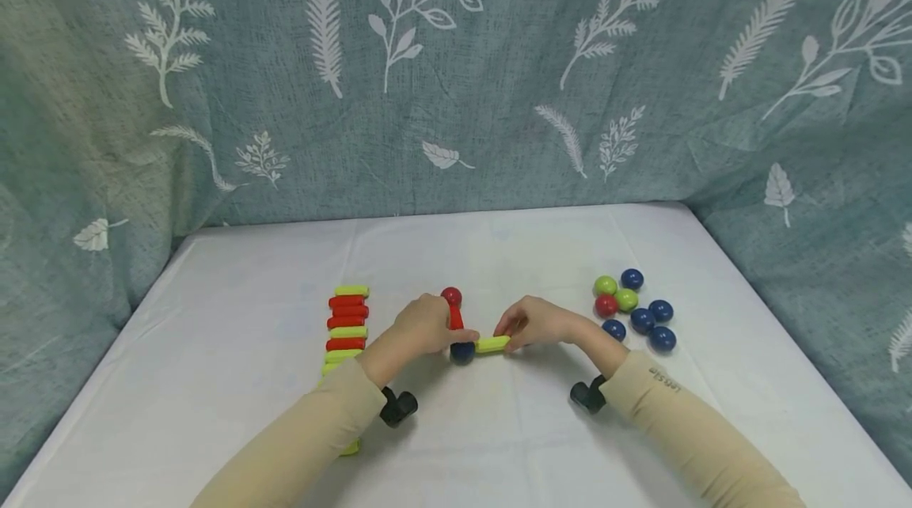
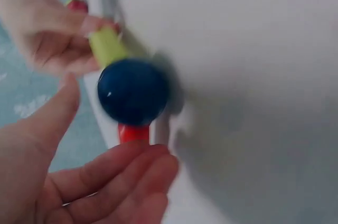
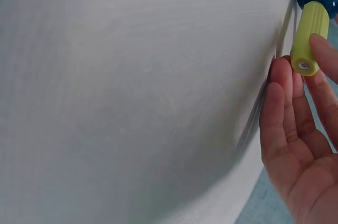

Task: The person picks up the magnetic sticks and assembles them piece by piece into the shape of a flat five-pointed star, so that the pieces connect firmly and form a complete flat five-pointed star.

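A blue ball (image 1: 461, 353) joins a red magnetic stick (image 1: 455, 318) to a yellow-green magnetic stick (image 1: 492, 344). At the far end of the red stick sits a red ball (image 1: 451, 296). My left hand (image 1: 426, 324) is over the red stick, its fingers touching it beside the blue ball; in the left wrist view the thumb stands apart from the fingers. With thumb and fingers, my right hand (image 1: 536, 321) pinches the free end of the yellow-green stick, whose metal tip shows in the right wrist view.
Left of the hands, red and yellow-green sticks (image 1: 347, 332) lie in a column, partly hidden by the left arm. Several blue, green and red balls (image 1: 642, 321) are grouped on the right. A white cloth covers the table (image 1: 499, 429); a patterned curtain (image 1: 456, 96) hangs behind.
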### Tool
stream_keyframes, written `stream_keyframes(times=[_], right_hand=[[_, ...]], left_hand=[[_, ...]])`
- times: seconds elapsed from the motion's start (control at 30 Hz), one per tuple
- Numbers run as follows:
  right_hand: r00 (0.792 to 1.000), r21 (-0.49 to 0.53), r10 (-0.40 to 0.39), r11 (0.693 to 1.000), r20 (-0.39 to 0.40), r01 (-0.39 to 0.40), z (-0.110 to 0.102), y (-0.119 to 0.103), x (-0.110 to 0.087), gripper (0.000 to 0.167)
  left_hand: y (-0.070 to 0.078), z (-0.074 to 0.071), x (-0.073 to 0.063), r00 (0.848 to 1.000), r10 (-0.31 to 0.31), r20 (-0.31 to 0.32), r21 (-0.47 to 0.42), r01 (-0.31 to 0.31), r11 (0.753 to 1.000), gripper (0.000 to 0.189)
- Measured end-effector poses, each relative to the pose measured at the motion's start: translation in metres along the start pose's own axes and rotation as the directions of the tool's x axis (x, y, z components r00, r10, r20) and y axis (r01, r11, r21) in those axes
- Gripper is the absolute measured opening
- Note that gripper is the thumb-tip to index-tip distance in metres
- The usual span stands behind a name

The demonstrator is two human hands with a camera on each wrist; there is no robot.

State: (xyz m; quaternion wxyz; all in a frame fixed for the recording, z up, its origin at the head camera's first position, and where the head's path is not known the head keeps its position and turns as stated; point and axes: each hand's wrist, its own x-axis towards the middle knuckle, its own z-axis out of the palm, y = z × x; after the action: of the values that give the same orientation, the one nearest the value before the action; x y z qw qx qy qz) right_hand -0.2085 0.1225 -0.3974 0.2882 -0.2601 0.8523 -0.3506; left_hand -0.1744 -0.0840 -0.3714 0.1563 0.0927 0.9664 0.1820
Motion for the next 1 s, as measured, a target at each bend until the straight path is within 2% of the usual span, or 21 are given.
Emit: stream_keyframes(times=[0.1, 0.17, 0.33, 0.43, 0.57, 0.7, 0.87, 1.0], right_hand=[[1.000, -0.003, 0.009, 1.000, -0.002, -0.009, 0.000, 0.002, -0.001, 0.022], [1.000, -0.001, 0.010, 1.000, -0.002, -0.010, 0.000, 0.003, -0.001, 0.022], [1.000, 0.019, 0.002, 1.000, 0.005, -0.002, -0.001, 0.006, -0.004, 0.022], [1.000, 0.023, -0.014, 1.000, 0.005, 0.014, -0.001, 0.007, -0.005, 0.022], [1.000, 0.027, -0.024, 0.999, -0.002, 0.024, 0.000, 0.008, -0.006, 0.022], [1.000, 0.028, -0.015, 0.999, -0.007, 0.015, 0.001, 0.007, -0.007, 0.022], [1.000, 0.026, -0.011, 1.000, -0.016, 0.012, 0.002, 0.007, -0.007, 0.022], [1.000, 0.031, -0.012, 0.999, -0.020, 0.012, 0.003, 0.007, -0.008, 0.022]], left_hand=[[-0.010, -0.012, 0.002, 1.000, -0.021, 0.017, -0.026, 0.022, 0.999, 0.045], [-0.023, -0.025, 0.005, 1.000, -0.026, 0.003, -0.018, 0.026, 1.000, 0.042], [-0.074, -0.055, 0.012, 0.992, -0.039, -0.123, 0.005, 0.040, 0.999, 0.028], [-0.104, -0.062, 0.014, 0.984, -0.061, -0.168, -0.033, 0.056, 0.998, 0.025], [-0.130, -0.058, 0.014, 0.986, -0.129, -0.104, -0.103, 0.118, 0.988, 0.030], [-0.141, -0.050, 0.014, 0.989, -0.138, -0.053, -0.094, 0.132, 0.987, 0.031], [-0.144, -0.046, 0.016, 0.989, -0.118, -0.092, -0.072, 0.112, 0.991, 0.030], [-0.141, -0.047, 0.017, 0.988, -0.092, -0.127, -0.061, 0.085, 0.995, 0.025]])
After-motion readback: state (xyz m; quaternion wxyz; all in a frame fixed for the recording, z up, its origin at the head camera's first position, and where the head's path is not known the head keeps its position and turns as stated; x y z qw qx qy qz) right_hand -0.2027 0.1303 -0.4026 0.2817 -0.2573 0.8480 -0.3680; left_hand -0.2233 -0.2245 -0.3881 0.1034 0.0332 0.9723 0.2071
